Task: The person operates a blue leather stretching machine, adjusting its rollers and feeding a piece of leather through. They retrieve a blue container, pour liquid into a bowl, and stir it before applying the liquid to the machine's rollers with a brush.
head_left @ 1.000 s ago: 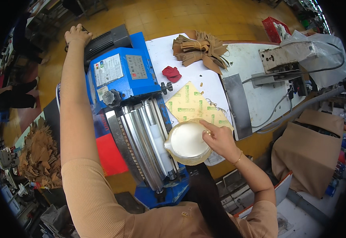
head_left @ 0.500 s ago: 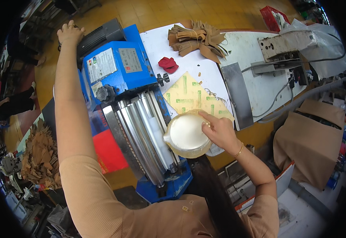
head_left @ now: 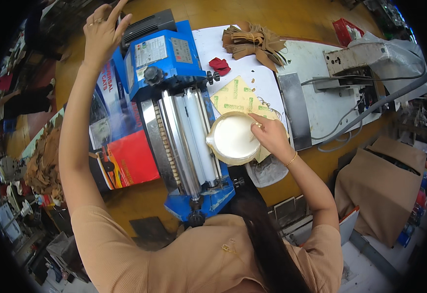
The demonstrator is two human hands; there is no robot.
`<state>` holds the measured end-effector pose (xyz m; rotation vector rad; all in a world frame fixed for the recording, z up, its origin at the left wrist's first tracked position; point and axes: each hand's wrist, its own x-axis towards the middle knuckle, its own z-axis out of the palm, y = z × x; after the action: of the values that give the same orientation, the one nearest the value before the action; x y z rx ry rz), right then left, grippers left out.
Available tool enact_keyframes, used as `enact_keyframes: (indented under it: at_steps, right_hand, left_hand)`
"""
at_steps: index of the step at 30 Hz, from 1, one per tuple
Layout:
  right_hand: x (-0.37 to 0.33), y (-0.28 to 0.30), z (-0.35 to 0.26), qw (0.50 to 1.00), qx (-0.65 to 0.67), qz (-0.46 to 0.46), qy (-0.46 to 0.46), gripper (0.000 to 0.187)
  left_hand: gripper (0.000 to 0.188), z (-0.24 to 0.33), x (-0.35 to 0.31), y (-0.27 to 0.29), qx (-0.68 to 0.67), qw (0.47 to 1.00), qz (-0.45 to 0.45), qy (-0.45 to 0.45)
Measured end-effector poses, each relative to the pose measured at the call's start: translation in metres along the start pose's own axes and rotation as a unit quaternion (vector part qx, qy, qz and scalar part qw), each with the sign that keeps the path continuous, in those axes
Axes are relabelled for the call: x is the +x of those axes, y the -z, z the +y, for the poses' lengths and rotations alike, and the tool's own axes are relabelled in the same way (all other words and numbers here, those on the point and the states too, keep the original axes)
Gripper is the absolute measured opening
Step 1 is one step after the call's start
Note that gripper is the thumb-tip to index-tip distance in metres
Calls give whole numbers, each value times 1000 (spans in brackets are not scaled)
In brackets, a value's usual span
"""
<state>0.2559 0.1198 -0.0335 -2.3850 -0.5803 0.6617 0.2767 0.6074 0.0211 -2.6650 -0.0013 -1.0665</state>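
Observation:
My right hand (head_left: pixel 272 136) grips the rim of a spouted jug (head_left: pixel 208 128), fingers closed round its right side. White liquid (head_left: pixel 234 136) stands in the jug, which is held beside the right edge of a blue roller machine (head_left: pixel 194 36). The machine's long metal rollers (head_left: pixel 174 141) run toward me, and a white coat covers the ones on the right (head_left: pixel 194 136). At the machine's far left end, next to its black motor (head_left: pixel 147 27), my left hand (head_left: pixel 103 31) is raised with fingers apart and nothing in it.
A yellowish printed sheet (head_left: pixel 233 95), a crumpled red cloth (head_left: pixel 219 66) and bundled brown strips (head_left: pixel 255 41) lie on the table. Left of the machine are a red box (head_left: pixel 134 158) and brown scraps (head_left: pixel 44 158). A metal apparatus with cables (head_left: pixel 352 61) stands at right.
My left hand has come off the motor end, its fingers now stretched out. The white coat now runs along more of the rollers. The jug stays in my right hand; the view has shifted.

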Motion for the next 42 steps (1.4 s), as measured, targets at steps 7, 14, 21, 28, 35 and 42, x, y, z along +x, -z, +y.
enact_keyframes:
  at_steps: [7,14,21,28,35,42]
  right_hand:
    - [2,-5,6,998,-33,26,42,44]
    - [2,-4,6,999,-36,14,31,44]
    - [4,-3,1,996,-75,21,51,43]
    - [6,2,-7,988,-124,21,86,46]
    - [6,3,-11,987,-135,17,82,47]
    - [6,5,-19,986,-148,10,74,44]
  left_hand:
    - [50,62,-105,173,-148,976,-52,150]
    - [50,187,-245,260,-297,814,-95,490]
    - [52,281,-280,265,-353,739,-5,574]
    - [52,301,-276,259,-369,760,-13,534]
    - [51,303,-276,258,-375,739,13,560]
    - [50,303,-279,255,-379,742,21,552]
